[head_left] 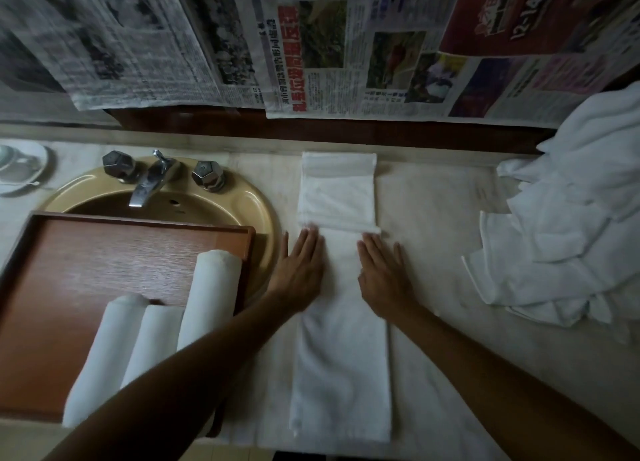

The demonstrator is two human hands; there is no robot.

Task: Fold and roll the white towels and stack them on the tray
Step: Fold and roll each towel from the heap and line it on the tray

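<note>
Under my two palms lies the folded towel, a long narrow strip whose long axis runs straight away from me, from the counter's near edge toward the back wall. My left hand is flat and spread on the strip's left edge, fingers pointing away; my right hand is flat and spread on its right edge, the same way. Neither pinches anything; both press down. Just beyond the fingertips sits the far part of the strip, already doubled back toward me, its folded edge touching my fingertips. I judge the coming move to be a smoothing or a further fold along that same axis, and both hands are equally near, one to each side.

To the left of my left hand, just beside it, the wooden tray rests over the sink, holding three rolled towels lying side by side near its close right corner; most of the tray's far and left floor is bare, so there is room there. To the right of my right hand, well apart, the pile of unfolded towels heaps against the wall. Between it and the strip the counter is open. Farthest off, the tap and newspapers on the wall.
</note>
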